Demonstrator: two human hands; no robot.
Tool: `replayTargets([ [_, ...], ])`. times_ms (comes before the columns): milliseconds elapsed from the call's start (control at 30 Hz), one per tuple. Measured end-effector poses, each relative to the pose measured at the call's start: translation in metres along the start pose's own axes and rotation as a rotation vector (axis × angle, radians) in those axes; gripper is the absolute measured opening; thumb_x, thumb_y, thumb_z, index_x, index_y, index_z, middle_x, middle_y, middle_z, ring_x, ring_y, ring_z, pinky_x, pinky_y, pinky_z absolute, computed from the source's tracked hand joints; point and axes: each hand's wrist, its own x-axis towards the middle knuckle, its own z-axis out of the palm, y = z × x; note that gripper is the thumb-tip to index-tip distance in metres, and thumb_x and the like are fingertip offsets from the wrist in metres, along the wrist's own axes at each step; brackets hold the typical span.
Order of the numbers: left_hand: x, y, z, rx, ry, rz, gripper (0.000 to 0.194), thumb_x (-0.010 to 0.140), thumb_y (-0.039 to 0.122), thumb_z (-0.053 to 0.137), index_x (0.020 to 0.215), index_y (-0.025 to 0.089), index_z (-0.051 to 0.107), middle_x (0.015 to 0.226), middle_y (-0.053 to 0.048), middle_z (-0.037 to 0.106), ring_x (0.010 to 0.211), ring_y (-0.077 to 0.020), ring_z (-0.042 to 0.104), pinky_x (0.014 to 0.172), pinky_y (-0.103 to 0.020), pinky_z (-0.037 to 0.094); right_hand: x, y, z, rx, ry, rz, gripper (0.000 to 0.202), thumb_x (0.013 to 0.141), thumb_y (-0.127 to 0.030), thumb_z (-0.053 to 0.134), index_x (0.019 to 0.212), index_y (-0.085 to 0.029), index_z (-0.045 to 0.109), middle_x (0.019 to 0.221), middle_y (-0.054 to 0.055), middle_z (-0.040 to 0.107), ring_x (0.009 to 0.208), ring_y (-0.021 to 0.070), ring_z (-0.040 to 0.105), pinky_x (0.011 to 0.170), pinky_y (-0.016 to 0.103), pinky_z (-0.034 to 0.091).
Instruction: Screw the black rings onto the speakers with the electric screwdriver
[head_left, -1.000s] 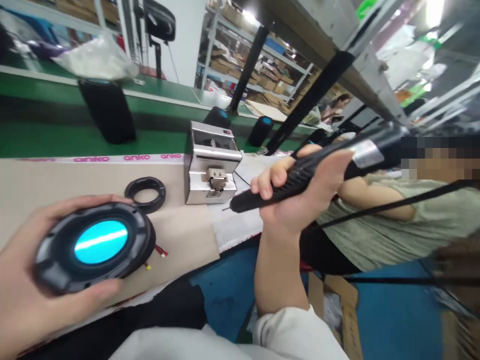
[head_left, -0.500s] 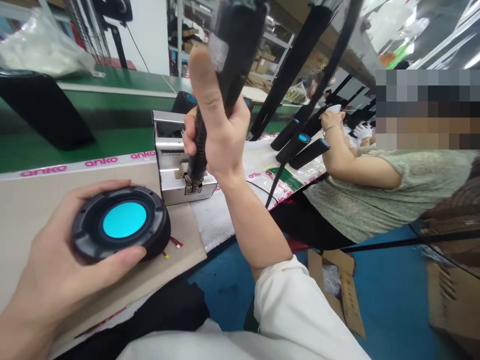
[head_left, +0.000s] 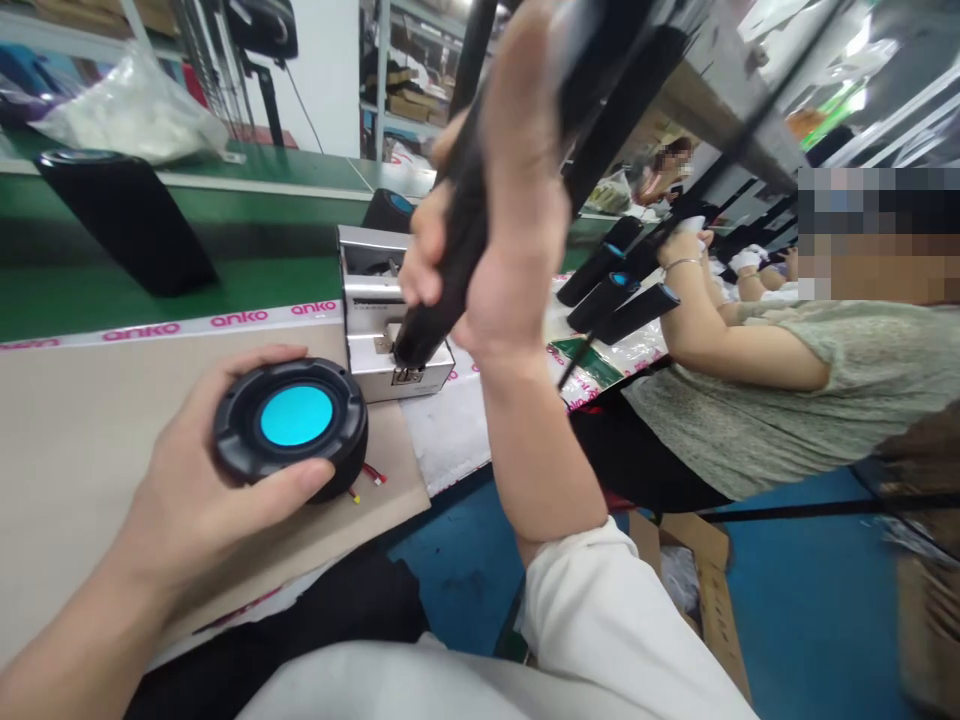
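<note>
two hands are full: the left hand grasps the round black speaker over the tan mat; the right clenches the electric screwdriver, whose nose has swung to the screw feeder, away from the speaker.

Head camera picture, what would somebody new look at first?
Probably the bright blue circle on the round black part, in the left hand over the table. Next, the big black tool in the right hand, pointing down at the front of the silver machine. Then maybe the puffy plastic bag at the upper left.
</note>
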Motion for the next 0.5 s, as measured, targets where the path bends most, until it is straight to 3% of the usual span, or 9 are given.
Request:
replayTargets([
  [133,0.002,0.000,0.000,-0.029,-0.060,0.040,0.075,0.074,0.055,0.094,0.140,0.030,0.068,0.132,-0.003,0.078,0.114,-0.0280,0.076,0.092,-0.032,0.061,0.012,-0.014,0.022,0.012,-0.058,0.025,0.069,0.091,-0.090,0.063,0.083,-0.022,0.050,0.058,-0.009,0.045,0.054,0.0082,0.067,0.044,0.011,0.046],
  [267,0.001,0.010,0.005,-0.060,-0.023,-0.001,0.072,0.076,0.054,0.092,0.138,0.027,0.068,0.130,-0.004,0.079,0.113,-0.0275,0.077,0.091,-0.032,0.063,0.019,-0.034,0.039,-0.004,-0.087,-0.029,0.076,0.099,-0.092,0.036,0.075,-0.020,0.043,0.061,-0.009,0.045,0.057,0.0042,0.070,0.050,0.006,0.049],
  [433,0.004,0.008,0.004,-0.061,-0.064,0.066,0.071,0.078,0.054,0.093,0.139,0.028,0.067,0.130,-0.004,0.079,0.113,-0.0280,0.079,0.090,-0.034,0.067,0.007,-0.069,0.052,-0.062,-0.182,-0.070,0.084,0.104,-0.085,0.005,0.063,-0.019,0.037,0.057,-0.008,0.039,0.048,-0.0019,0.059,0.054,0.007,0.050],
  [500,0.006,0.003,0.002,-0.056,-0.092,0.110,0.069,0.080,0.053,0.093,0.140,0.030,0.066,0.131,-0.003,0.080,0.113,-0.0263,0.080,0.091,-0.032,0.068,0.001,-0.076,0.059,-0.014,-0.199,-0.071,0.084,0.107,-0.083,0.004,0.058,-0.022,0.034,0.050,-0.006,0.037,0.040,0.0006,0.048,0.047,0.012,0.047],
])
